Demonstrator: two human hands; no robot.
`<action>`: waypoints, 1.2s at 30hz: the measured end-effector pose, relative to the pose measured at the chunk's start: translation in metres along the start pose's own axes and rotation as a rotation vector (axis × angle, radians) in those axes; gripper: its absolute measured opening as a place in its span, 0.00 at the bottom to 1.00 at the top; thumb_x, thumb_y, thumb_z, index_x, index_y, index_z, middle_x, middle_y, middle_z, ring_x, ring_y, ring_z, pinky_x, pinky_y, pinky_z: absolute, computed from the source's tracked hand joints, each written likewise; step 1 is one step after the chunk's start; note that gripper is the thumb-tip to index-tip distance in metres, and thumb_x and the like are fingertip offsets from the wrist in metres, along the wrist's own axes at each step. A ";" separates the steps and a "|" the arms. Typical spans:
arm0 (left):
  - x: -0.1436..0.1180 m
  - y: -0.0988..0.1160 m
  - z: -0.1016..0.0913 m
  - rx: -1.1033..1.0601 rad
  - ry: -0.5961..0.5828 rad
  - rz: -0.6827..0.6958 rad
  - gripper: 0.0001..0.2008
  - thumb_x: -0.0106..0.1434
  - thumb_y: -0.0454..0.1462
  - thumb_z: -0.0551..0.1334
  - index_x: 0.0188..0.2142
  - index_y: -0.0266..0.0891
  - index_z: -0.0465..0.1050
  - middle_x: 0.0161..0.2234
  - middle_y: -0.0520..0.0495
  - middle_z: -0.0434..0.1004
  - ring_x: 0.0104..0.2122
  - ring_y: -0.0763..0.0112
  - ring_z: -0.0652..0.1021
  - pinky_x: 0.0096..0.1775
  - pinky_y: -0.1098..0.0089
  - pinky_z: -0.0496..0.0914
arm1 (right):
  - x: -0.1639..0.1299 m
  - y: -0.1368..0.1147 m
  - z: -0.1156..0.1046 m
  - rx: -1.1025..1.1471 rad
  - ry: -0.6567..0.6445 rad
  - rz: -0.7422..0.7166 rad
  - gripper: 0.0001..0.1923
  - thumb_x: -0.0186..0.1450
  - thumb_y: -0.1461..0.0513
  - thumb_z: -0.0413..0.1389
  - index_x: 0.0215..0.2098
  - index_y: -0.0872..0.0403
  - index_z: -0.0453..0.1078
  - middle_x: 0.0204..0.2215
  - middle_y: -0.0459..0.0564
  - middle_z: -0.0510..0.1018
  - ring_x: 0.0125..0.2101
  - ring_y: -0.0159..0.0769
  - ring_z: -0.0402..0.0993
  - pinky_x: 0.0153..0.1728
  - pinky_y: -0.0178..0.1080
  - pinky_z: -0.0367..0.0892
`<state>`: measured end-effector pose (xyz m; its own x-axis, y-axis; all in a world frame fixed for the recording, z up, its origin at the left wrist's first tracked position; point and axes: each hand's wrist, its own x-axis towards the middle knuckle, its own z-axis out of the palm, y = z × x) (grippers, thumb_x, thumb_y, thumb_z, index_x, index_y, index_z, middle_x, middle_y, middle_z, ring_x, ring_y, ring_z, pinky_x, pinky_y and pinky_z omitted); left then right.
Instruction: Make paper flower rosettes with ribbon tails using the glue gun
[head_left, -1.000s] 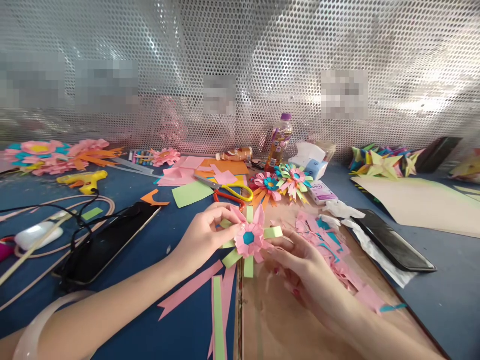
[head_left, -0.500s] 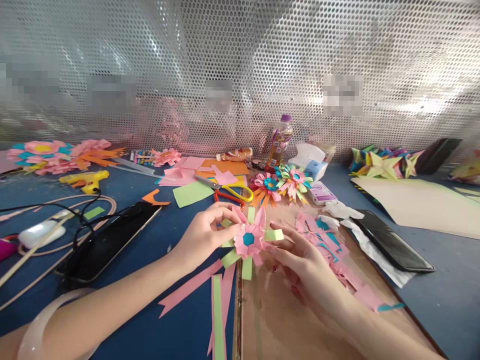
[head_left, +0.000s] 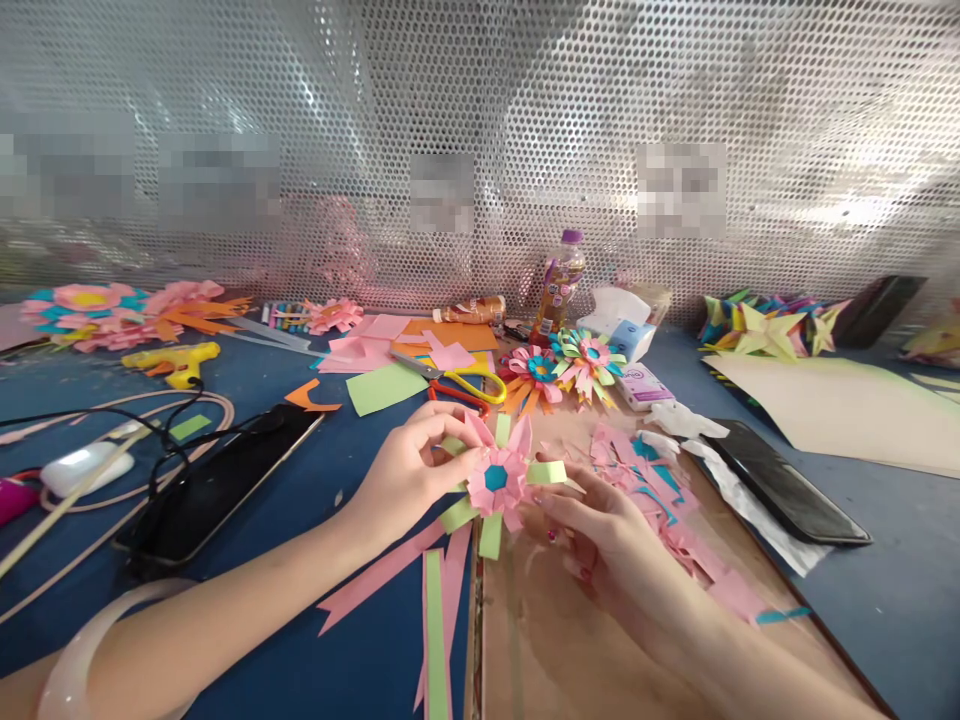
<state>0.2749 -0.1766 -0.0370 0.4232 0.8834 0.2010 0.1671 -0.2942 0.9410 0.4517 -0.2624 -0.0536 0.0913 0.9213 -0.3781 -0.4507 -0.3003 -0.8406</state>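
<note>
A paper flower with pink petals, a blue centre and light green strips radiating behind it is held up over the seam of the board. My left hand pinches its left side between thumb and fingers. At the right edge, my right hand has its thumb against the flower and its index finger partly behind a green strip; the other fingers curl below. Loose pink strips and a long green strip lie beneath, nearer to me.
Scissors lie beyond the flower, beside coloured paper. A yellow glue gun, cables and a phone are on the left. Pink and blue scraps, another phone and a drink bottle stand or lie to the right.
The flower has shifted very slightly, its lower green strip tipping a little left. My right fingers have moved slightly at its edge; my left hand keeps its pinch.
</note>
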 end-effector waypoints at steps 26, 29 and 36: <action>0.014 0.036 -0.043 0.271 -0.367 0.105 0.05 0.54 0.39 0.63 0.29 0.39 0.75 0.47 0.45 0.68 0.43 0.64 0.74 0.37 0.67 0.71 | 0.008 -0.018 0.018 -0.471 -0.154 -0.206 0.13 0.57 0.50 0.59 0.33 0.49 0.76 0.34 0.47 0.77 0.32 0.35 0.66 0.32 0.36 0.56; 0.013 0.040 -0.051 0.297 -0.380 0.149 0.05 0.55 0.39 0.64 0.29 0.39 0.75 0.46 0.45 0.68 0.45 0.63 0.73 0.39 0.66 0.70 | 0.011 -0.014 0.032 -0.387 -0.269 -0.150 0.13 0.58 0.52 0.59 0.30 0.53 0.75 0.28 0.47 0.75 0.28 0.33 0.66 0.31 0.37 0.56; 0.015 0.029 -0.059 -0.042 -0.202 0.058 0.23 0.58 0.41 0.63 0.52 0.43 0.62 0.52 0.44 0.66 0.47 0.66 0.72 0.47 0.64 0.66 | 0.022 -0.015 0.049 -0.348 -0.256 -0.296 0.13 0.57 0.52 0.59 0.28 0.54 0.74 0.26 0.46 0.75 0.31 0.34 0.69 0.37 0.38 0.59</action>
<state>0.2336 -0.1499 0.0096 0.6016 0.7733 0.2004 0.1019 -0.3231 0.9409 0.4171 -0.2254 -0.0307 -0.0691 0.9970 -0.0345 -0.1125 -0.0422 -0.9928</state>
